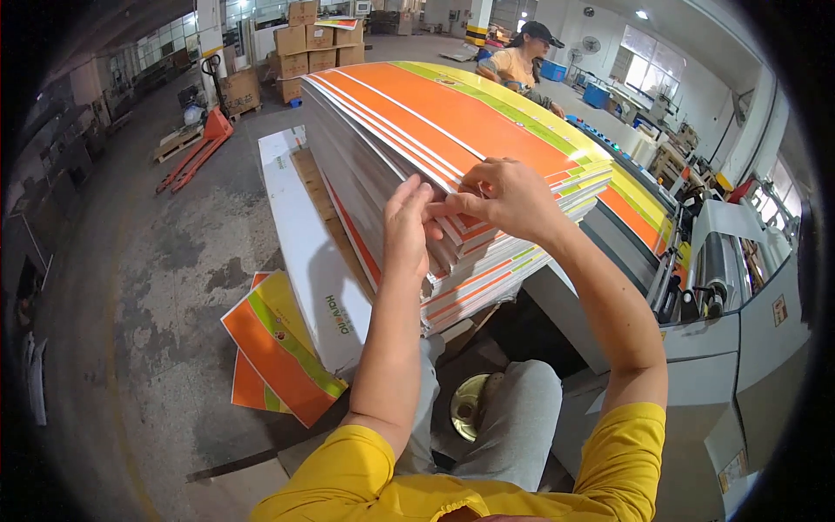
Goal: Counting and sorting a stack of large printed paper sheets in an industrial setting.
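Printed sheets (391, 100), lengthwise toward far left

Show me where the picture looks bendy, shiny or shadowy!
All in the head view: straight edges bend near the picture's dark rim; the window glares white; the stack shines near its right corner; a dark shadow falls on the white board.

Gray, patchy floor (165, 270) left of grip (457, 205). Brown boxes (318, 36) piled past grip, to left. White wall (706, 78), bright window (648, 65) far past grip, to right. Lamp (642, 14) shining higher.
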Tool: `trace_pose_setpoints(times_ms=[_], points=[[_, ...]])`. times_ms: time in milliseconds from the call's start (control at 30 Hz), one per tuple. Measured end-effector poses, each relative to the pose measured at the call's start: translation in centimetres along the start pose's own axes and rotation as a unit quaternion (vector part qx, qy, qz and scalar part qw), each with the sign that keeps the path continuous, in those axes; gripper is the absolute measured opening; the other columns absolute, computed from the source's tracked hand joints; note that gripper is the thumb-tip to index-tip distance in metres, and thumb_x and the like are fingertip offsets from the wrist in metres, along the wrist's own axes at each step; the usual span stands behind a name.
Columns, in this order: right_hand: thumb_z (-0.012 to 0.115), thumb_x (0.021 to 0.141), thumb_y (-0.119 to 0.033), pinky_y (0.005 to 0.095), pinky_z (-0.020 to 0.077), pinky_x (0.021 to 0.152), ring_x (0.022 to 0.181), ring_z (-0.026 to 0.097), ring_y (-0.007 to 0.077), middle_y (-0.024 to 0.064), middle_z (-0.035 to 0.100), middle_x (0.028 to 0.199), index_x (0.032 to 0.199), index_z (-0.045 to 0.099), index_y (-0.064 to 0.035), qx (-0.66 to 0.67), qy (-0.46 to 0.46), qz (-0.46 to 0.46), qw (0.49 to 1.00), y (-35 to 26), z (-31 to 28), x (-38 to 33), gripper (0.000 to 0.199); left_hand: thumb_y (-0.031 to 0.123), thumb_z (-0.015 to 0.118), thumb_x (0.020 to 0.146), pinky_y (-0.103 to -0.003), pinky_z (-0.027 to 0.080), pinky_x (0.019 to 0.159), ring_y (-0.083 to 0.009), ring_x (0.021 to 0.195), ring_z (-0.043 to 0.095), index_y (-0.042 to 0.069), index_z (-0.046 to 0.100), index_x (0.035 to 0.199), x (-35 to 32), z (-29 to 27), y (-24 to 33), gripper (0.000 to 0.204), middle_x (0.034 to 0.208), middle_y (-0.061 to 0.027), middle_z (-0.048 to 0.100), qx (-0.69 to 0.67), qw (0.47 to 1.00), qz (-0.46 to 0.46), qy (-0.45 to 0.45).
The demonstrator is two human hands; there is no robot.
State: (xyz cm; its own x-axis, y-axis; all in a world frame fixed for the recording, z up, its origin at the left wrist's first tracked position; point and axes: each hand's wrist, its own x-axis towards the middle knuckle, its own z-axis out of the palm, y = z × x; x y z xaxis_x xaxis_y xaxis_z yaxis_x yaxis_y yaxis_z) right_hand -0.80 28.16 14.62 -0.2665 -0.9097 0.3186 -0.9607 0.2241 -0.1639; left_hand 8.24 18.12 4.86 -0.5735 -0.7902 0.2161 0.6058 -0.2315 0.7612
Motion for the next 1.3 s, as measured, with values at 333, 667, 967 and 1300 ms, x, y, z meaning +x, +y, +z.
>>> trace_pose_setpoints(times_ms=[333,667,967,1300], points=[[0.059,0.072,-0.035,0.0385,0.0487,0.059,0.063,0.062,0.0290,0.0148,0.063,0.067,0.070,0.067,-0.0053,0.109,0.005,0.023,0.994,1.7,0.7,1.0,0.031,0.016,0.057,0.083,-0.018,0.035,0.045,-0.0121,0.073,0.061,-0.009,0.030,0.129,-0.2,0.8,0.3,0.059,0.090,-0.0081,0.062,0.061,0.997,0.009,-0.049],[0.055,0.079,-0.032,0.0386,0.0470,0.056,0.057,0.060,0.0297,0.0135,0.060,0.060,0.068,0.064,-0.0031,0.029,0.119,-0.014,0.992,1.2,0.3,0.4,0.032,0.018,0.058,0.085,-0.019,0.035,0.049,-0.0038,0.061,0.051,0.001,0.064,0.087,-0.5,2.1,0.8,0.018,0.074,-0.0001,0.060,0.082,0.996,0.025,-0.018],[0.060,0.079,-0.034,0.0341,0.0472,0.059,0.061,0.062,0.0219,0.0121,0.064,0.066,0.079,0.067,-0.0010,0.177,0.045,0.001,0.983,2.5,0.4,0.8,0.033,0.013,0.060,0.083,-0.017,0.029,0.039,-0.0045,0.051,0.051,0.001,0.065,0.088,-0.1,1.4,0.0,0.015,0.070,-0.0023,0.063,0.069,0.997,0.013,-0.029],[0.058,0.080,-0.016,0.0328,0.0472,0.063,0.071,0.059,0.0166,0.0088,0.063,0.078,0.084,0.065,0.0004,0.354,-0.031,0.202,0.913,2.6,-0.8,1.9,0.018,0.010,0.063,0.078,-0.017,0.029,0.036,-0.0070,0.052,0.055,-0.001,0.063,0.085,-0.1,1.7,0.1,0.013,0.065,-0.0024,0.058,0.065,0.998,0.008,-0.009]])
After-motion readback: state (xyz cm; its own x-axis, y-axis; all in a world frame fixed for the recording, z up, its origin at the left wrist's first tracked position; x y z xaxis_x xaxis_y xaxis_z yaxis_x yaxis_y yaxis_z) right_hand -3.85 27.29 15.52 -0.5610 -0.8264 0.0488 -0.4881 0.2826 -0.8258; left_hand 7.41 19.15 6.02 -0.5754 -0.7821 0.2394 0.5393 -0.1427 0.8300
